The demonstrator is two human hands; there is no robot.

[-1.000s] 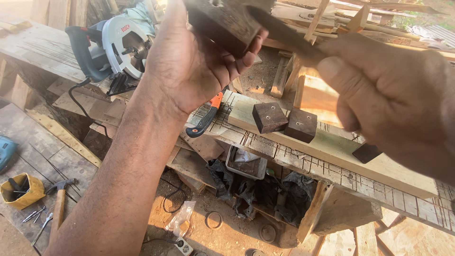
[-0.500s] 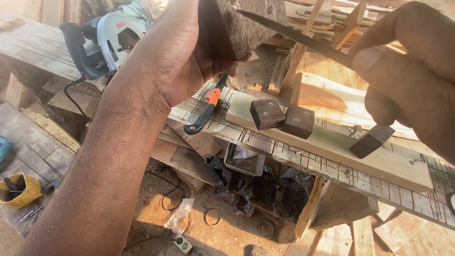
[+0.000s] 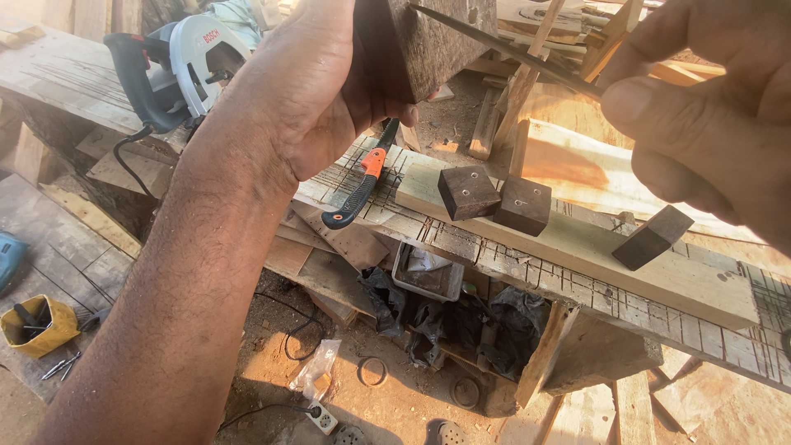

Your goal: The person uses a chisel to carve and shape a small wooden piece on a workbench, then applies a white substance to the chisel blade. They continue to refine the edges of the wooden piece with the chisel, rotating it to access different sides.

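Dark wood block [image 3: 428, 41], weathered and grey-brown, held up near the top edge of the head view, gripped by the left hand [image 3: 317, 91] with fingers curled around its near side and the thumb tucked under its lower corner. Thin dark metal blade [image 3: 511, 53] pinched between thumb and forefinger of the right hand [image 3: 709, 132], long axis slanting from the hand up and leftward, tip meeting the block's upper right face. Block thus up and to the left of the right hand, blade bridging the gap between them; left hand already on the block, right hand apart from it, touching only through the blade. Below, on a pale plank [image 3: 577, 247] laid across a scored workbench [image 3: 494, 259]: two small dark square blocks [image 3: 494, 198] just beside each other, each with small holes in the top, and a third dark wedge-shaped piece [image 3: 652, 237] well apart to the right. Folding saw with orange and black handle [image 3: 362, 185] lying on the bench just below the left hand. Circular saw [image 3: 177, 70] resting on boards at upper left. Yellow pouch of tools [image 3: 37, 325] on the floor at lower left, scrap timber and black plastic under the bench
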